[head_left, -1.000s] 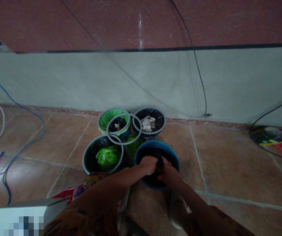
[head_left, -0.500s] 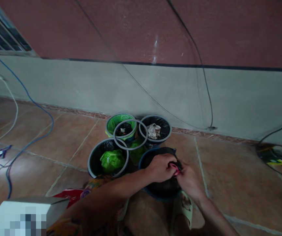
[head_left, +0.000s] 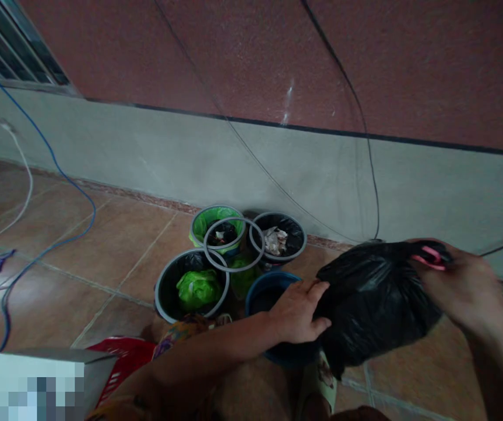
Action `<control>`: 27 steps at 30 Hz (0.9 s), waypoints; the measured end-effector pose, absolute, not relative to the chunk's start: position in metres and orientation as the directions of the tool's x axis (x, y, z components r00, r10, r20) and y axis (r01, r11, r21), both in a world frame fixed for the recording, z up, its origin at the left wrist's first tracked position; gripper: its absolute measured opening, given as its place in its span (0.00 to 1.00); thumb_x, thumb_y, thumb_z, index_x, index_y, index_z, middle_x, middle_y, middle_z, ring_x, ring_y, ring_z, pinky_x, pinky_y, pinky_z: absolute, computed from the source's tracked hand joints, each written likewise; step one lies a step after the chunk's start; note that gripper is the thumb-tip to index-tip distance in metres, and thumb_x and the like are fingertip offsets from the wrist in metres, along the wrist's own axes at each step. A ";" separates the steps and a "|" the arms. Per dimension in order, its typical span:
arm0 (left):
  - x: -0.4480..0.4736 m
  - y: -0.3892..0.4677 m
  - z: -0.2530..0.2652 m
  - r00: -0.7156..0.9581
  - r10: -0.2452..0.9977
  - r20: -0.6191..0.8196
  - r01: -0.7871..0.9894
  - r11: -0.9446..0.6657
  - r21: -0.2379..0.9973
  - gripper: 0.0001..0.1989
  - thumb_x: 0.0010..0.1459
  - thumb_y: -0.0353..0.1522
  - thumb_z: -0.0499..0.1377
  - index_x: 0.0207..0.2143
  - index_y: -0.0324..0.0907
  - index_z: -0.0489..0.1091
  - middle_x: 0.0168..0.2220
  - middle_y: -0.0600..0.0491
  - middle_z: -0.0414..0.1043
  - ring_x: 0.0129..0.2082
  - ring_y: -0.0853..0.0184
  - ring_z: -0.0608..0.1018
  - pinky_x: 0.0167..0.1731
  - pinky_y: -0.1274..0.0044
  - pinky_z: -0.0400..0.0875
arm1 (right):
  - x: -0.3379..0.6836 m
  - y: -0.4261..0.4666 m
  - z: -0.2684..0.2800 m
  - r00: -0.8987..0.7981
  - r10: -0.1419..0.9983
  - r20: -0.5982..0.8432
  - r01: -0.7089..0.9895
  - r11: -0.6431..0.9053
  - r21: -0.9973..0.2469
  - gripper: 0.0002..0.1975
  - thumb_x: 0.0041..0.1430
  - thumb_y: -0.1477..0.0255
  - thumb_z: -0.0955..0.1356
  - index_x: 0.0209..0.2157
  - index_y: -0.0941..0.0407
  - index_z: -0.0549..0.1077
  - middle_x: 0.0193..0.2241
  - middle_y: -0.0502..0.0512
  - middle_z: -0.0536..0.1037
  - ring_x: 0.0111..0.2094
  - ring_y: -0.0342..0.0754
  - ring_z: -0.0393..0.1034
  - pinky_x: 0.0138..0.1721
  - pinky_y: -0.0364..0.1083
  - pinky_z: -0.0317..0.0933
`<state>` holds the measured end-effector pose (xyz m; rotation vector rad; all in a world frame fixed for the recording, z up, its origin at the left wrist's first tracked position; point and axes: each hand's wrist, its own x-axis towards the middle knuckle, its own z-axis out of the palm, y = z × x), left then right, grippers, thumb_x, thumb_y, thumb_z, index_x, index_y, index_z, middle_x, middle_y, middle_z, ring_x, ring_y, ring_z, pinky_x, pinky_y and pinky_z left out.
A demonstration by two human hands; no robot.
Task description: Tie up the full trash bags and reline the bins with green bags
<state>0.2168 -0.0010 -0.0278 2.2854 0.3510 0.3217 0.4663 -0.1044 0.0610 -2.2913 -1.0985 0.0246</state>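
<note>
A full black garbage bag point(head_left: 378, 304), gathered at its neck with a pink drawstring point(head_left: 429, 258), hangs sideways from my right hand point(head_left: 466, 286). The fingers of that hand are wrapped round the neck. My left hand point(head_left: 299, 310) is over the blue bin point(head_left: 273, 279), fingers apart, the tips at the near side of the bag; whether they touch it I cannot tell. Inside, the blue bin looks dark, and the hand hides part of it. A loose grey ring point(head_left: 257, 260) lies across the tops of the other bins.
Left of the blue bin stands a black-lined bin point(head_left: 160, 292) holding a green bag point(head_left: 199, 289). Against the wall are a green-lined bin point(head_left: 196, 225) and another black-lined bin point(head_left: 297, 234), both with rubbish. Blue cable point(head_left: 80, 231) runs over the tiles; a white box point(head_left: 50, 365) is lower left.
The black bag has come up out of the blue bin and moved right with my right hand. My left hand has let go of the bag's neck and opened over the bin.
</note>
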 end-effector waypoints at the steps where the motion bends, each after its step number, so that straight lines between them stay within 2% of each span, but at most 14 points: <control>1: 0.218 -0.002 -0.028 0.935 0.343 0.093 0.173 -0.668 0.724 0.35 0.55 0.36 0.61 0.62 0.37 0.56 0.61 0.38 0.61 0.61 0.52 0.66 0.60 0.61 0.62 | 0.469 -0.095 0.059 0.666 0.707 0.239 0.716 -0.514 -0.473 0.10 0.56 0.64 0.62 0.37 0.46 0.73 0.31 0.56 0.78 0.37 0.61 0.74 0.35 0.54 0.65; 3: 0.219 -0.002 -0.025 0.946 0.320 0.042 0.206 -0.699 0.685 0.30 0.55 0.35 0.60 0.60 0.37 0.60 0.58 0.39 0.65 0.57 0.52 0.69 0.58 0.61 0.64 | 0.474 -0.074 0.049 0.676 0.706 0.211 0.720 -0.573 -0.391 0.09 0.57 0.67 0.62 0.35 0.48 0.74 0.29 0.57 0.77 0.35 0.59 0.73 0.33 0.52 0.63; 6: 0.212 0.008 -0.012 0.953 0.302 -0.015 0.237 -0.714 0.659 0.24 0.57 0.36 0.59 0.55 0.39 0.65 0.52 0.43 0.71 0.52 0.53 0.73 0.54 0.62 0.66 | 0.487 -0.044 0.020 0.670 0.737 0.086 0.724 -0.624 -0.293 0.09 0.57 0.72 0.63 0.36 0.53 0.74 0.32 0.61 0.78 0.35 0.57 0.73 0.33 0.50 0.60; 9: 0.192 0.033 0.008 0.930 0.367 -0.026 0.288 -0.681 0.673 0.20 0.56 0.36 0.60 0.52 0.44 0.69 0.50 0.46 0.74 0.50 0.56 0.75 0.53 0.65 0.67 | 0.501 -0.014 -0.023 0.648 0.761 -0.008 0.742 -0.634 -0.216 0.11 0.59 0.73 0.63 0.40 0.59 0.75 0.36 0.68 0.79 0.37 0.56 0.73 0.35 0.49 0.60; 11: 0.173 0.056 0.018 0.902 0.427 -0.057 0.343 -0.632 0.695 0.19 0.55 0.35 0.61 0.50 0.46 0.71 0.48 0.49 0.75 0.49 0.58 0.76 0.53 0.69 0.67 | 0.508 0.002 -0.059 0.646 0.761 -0.057 0.737 -0.642 -0.212 0.14 0.60 0.71 0.63 0.45 0.62 0.74 0.38 0.69 0.79 0.38 0.56 0.74 0.36 0.48 0.61; 14: 0.138 0.086 0.012 0.823 0.534 -0.192 0.472 -0.457 0.754 0.17 0.56 0.38 0.60 0.49 0.49 0.73 0.47 0.53 0.77 0.45 0.62 0.78 0.47 0.74 0.71 | 0.511 0.015 -0.120 0.649 0.750 -0.125 0.695 -0.652 -0.304 0.24 0.55 0.73 0.67 0.55 0.59 0.70 0.46 0.65 0.78 0.44 0.54 0.73 0.41 0.47 0.64; 16: 0.115 0.095 -0.007 0.739 0.592 -0.323 0.552 -0.256 0.793 0.18 0.58 0.40 0.58 0.50 0.48 0.73 0.45 0.53 0.78 0.42 0.63 0.79 0.42 0.75 0.73 | 0.507 0.013 -0.159 0.681 0.718 -0.142 0.639 -0.678 -0.364 0.30 0.53 0.72 0.68 0.59 0.59 0.67 0.50 0.66 0.75 0.47 0.54 0.73 0.45 0.48 0.65; 18: 0.099 0.093 -0.036 0.688 0.603 -0.404 0.548 -0.067 0.833 0.17 0.60 0.39 0.56 0.49 0.46 0.73 0.43 0.52 0.79 0.41 0.64 0.80 0.41 0.76 0.74 | 0.500 0.006 -0.189 0.698 0.687 -0.201 0.576 -0.706 -0.412 0.30 0.54 0.72 0.66 0.60 0.61 0.66 0.52 0.68 0.74 0.48 0.56 0.72 0.47 0.50 0.65; 20: 0.090 0.080 -0.066 0.674 0.592 -0.443 0.519 0.048 0.854 0.17 0.61 0.38 0.55 0.50 0.45 0.73 0.45 0.51 0.78 0.43 0.64 0.79 0.43 0.75 0.74 | 0.492 -0.004 -0.208 0.707 0.657 -0.262 0.517 -0.733 -0.442 0.28 0.55 0.73 0.65 0.58 0.63 0.67 0.52 0.69 0.74 0.50 0.57 0.72 0.50 0.52 0.65; 24: 0.097 0.056 -0.117 0.650 0.602 -0.465 0.500 0.122 0.857 0.18 0.61 0.35 0.55 0.53 0.42 0.70 0.50 0.48 0.75 0.49 0.63 0.77 0.51 0.71 0.71 | 0.475 -0.019 -0.214 0.738 0.612 -0.283 0.431 -0.751 -0.499 0.22 0.54 0.71 0.65 0.51 0.61 0.73 0.48 0.65 0.77 0.46 0.58 0.74 0.49 0.54 0.65; 27: 0.112 0.056 -0.148 0.589 0.652 -0.478 0.529 0.137 0.838 0.19 0.59 0.30 0.54 0.53 0.40 0.70 0.53 0.46 0.73 0.53 0.61 0.74 0.56 0.69 0.67 | 0.457 -0.015 -0.203 0.673 0.711 -0.204 0.464 -0.620 -0.633 0.17 0.56 0.66 0.65 0.44 0.58 0.76 0.42 0.60 0.80 0.41 0.53 0.76 0.46 0.51 0.67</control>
